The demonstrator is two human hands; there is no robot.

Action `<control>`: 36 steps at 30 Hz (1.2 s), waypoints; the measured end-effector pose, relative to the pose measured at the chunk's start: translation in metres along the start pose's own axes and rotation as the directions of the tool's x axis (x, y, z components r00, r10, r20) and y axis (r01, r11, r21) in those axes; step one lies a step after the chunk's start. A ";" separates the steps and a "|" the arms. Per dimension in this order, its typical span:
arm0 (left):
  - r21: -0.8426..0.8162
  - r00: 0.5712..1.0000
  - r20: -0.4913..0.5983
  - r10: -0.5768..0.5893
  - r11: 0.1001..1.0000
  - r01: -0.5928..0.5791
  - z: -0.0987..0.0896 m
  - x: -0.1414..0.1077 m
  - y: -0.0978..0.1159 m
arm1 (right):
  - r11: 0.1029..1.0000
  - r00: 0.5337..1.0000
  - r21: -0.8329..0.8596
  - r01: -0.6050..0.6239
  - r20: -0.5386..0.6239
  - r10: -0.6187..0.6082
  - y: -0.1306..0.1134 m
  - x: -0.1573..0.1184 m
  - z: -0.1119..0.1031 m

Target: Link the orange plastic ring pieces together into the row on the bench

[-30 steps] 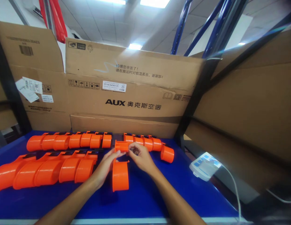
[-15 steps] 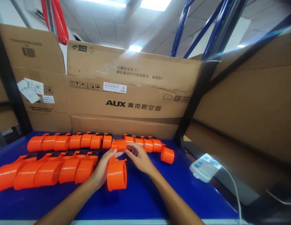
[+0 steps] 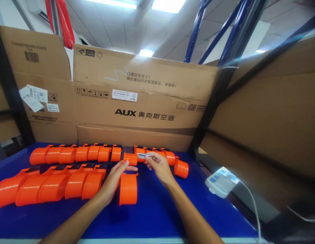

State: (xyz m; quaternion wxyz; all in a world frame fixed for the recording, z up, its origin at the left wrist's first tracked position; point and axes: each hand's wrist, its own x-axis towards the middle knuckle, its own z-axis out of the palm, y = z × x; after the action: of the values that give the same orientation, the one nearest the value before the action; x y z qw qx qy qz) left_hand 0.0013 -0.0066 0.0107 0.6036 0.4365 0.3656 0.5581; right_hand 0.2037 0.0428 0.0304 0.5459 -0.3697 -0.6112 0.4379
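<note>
My left hand [image 3: 116, 179] is closed round the arm of an orange plastic part with a round drum [image 3: 128, 189], much like a tape dispenser body. Its wide drum hangs below my fingers, and its flat upper end [image 3: 130, 159] points away from me. Between the thumb and fingers of my right hand [image 3: 157, 166] is a small flat silver metal strip [image 3: 142, 156]. The strip's left end is right beside the upper end of the orange part; whether they touch I cannot tell.
Similar orange parts with black pieces on top stand in a front row [image 3: 53, 184] and back rows [image 3: 82, 153] on the blue table [image 3: 157, 217]. One [image 3: 181, 168] sits at the right end. A white device [image 3: 222, 182] with a cable lies right. Cardboard [image 3: 144, 101] walls the back.
My right hand has drawn slightly to the right, and the silver strip now shows in its fingers. The orange part has turned a little in my left hand.
</note>
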 end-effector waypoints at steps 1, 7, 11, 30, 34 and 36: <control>0.006 1.000 0.003 0.001 1.000 -0.001 0.000 0.000 0.001 | 1.000 1.000 -0.003 -0.002 0.007 0.002 0.000 0.000 0.001; 0.049 0.999 0.045 -0.011 0.999 0.008 0.002 -0.003 0.004 | 1.000 1.000 -0.015 0.009 0.007 -0.009 -0.001 -0.003 0.004; 0.061 0.996 0.071 -0.048 0.997 0.044 0.001 -0.004 0.006 | 0.999 1.000 -0.038 0.011 0.014 -0.010 -0.003 -0.003 0.003; -0.145 0.996 -0.001 -0.090 0.985 0.089 0.004 -0.004 0.005 | 0.971 0.994 0.227 -0.076 0.097 0.055 -0.002 -0.007 0.010; -0.112 0.994 0.038 -0.101 0.988 0.104 0.004 -0.007 0.005 | 0.941 0.971 0.278 -0.195 0.189 0.145 -0.005 -0.008 0.005; -0.090 0.995 0.059 -0.079 0.992 0.084 0.005 -0.007 0.004 | 0.936 0.959 0.266 -0.231 0.225 0.173 -0.005 -0.008 0.005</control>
State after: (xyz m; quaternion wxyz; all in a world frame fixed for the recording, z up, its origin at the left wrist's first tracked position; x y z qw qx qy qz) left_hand 0.0039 -0.0139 0.0159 0.6554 0.4082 0.3400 0.5368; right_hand 0.2002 0.0332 0.0321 0.4823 -0.3014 -0.5503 0.6113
